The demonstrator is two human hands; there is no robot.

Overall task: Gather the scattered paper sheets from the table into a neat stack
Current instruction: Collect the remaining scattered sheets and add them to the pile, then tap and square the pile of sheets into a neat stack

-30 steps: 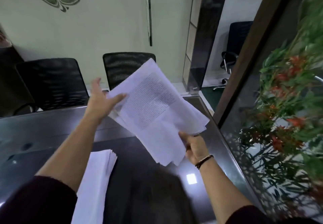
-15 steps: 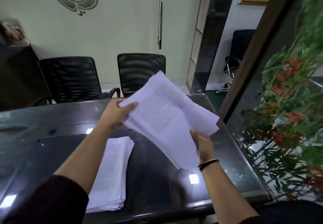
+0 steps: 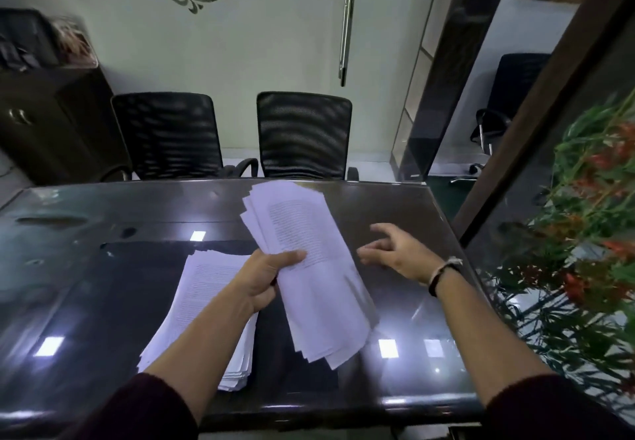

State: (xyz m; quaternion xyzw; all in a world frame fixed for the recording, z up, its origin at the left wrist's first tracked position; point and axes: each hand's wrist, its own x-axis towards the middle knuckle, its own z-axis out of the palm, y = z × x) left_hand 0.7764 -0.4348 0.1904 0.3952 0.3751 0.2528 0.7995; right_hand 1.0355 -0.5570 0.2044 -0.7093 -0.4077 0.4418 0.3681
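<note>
While the left hand (image 3: 266,279) pinches the loose sheets (image 3: 309,267) and the right hand (image 3: 400,254) hovers open, empty, square them onto the stack (image 3: 202,295) near the table's (image 3: 103,219) front edge.

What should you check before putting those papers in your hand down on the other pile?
1. Left hand has a firm hold on the loose sheets: ok, thumb on top, fingers curled under.
2. Loose sheets' edges line up: not ok, they are fanned out at both ends.
3. Right hand free to help square them: ok, it is open and holds nothing.
4. Stack on the table ready to take more: ok, it lies flat with nothing on it, though the left arm hides part of it.
5. Stack's own edges tidy: not ok, its near end is slightly stepped.
6. Any sheets left elsewhere on the table: ok, none in view.
</note>
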